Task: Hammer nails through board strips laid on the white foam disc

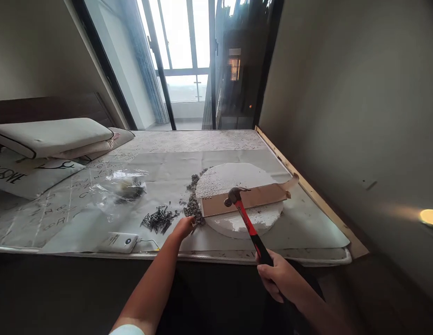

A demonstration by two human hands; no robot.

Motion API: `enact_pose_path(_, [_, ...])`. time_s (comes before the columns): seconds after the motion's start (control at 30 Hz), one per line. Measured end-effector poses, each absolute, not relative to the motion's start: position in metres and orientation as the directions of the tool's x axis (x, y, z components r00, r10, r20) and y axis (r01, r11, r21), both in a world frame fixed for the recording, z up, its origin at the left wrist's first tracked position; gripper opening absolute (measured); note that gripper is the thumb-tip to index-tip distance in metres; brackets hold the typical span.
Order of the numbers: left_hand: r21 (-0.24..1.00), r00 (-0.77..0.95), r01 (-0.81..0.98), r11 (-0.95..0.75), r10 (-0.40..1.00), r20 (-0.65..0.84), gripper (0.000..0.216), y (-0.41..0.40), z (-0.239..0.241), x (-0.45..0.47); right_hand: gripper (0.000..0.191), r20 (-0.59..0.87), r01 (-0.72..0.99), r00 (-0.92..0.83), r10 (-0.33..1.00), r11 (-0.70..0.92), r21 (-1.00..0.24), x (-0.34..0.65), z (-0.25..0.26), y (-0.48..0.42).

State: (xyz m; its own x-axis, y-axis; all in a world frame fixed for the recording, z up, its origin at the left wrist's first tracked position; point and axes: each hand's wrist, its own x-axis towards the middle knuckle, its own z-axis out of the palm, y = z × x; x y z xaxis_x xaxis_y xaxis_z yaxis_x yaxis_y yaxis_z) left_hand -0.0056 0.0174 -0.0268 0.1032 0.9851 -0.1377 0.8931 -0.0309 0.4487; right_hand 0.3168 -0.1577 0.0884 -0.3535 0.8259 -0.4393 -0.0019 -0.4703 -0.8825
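Observation:
My right hand (pixel 277 275) is closed round the black grip of a red-handled hammer (pixel 246 220). Its metal head hovers over a brown cardboard strip (pixel 253 197) that lies across a round white foam disc (pixel 237 179). My left hand (pixel 183 228) reaches to the left end of the strip, fingers pinched together beside a heap of small grey stones (pixel 193 204). What the fingers hold is too small to see. A pile of dark nails (pixel 158 218) lies just left of that hand.
All of this rests on a paper-covered mattress (pixel 98 218). A white power bank (pixel 119 242) with a cable lies near the front edge. A crumpled clear plastic bag (pixel 122 188) and pillows (pixel 52 137) are at the left. A wall runs along the right.

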Motion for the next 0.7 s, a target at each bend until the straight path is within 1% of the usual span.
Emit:
enact_pose_path(0.07, [0.533, 0.117, 0.845, -0.041, 0.987, -0.109, 0.024, 0.019, -0.023, -0.012, 0.026, -0.452, -0.007, -0.344, 0.823, -0.484, -0.875, 0.320, 0.088, -0.158])
enact_pose_path(0.17, [0.644, 0.088, 0.765, -0.022, 0.994, -0.071, 0.024, 0.022, -0.018, -0.020, 0.029, -0.476, -0.017, -0.292, 0.829, -0.502, -0.865, 0.323, 0.086, -0.156])
enact_pose_path(0.27, [0.686, 0.093, 0.727, -0.018, 0.993, -0.074, 0.025, 0.025, -0.016, -0.022, 0.030, -0.478, -0.032, -0.267, 0.837, -0.503, -0.864, 0.324, 0.083, -0.154])
enact_pose_path(0.37, [0.670, 0.090, 0.742, 0.022, 0.987, -0.132, 0.023, 0.028, -0.019, -0.021, 0.031, -0.489, -0.040, -0.256, 0.834, -0.514, -0.857, 0.325, 0.079, -0.151])
enact_pose_path(0.53, [0.590, 0.015, 0.797, 0.129, 0.973, -0.232, 0.018, 0.031, -0.026, -0.018, 0.032, -0.511, -0.039, -0.251, 0.822, -0.536, -0.843, 0.330, 0.072, -0.148])
enact_pose_path(0.7, [0.537, 0.031, 0.832, 0.141, 0.954, -0.299, 0.014, 0.032, -0.027, -0.015, 0.034, -0.518, -0.046, -0.238, 0.822, -0.542, -0.839, 0.334, 0.065, -0.145])
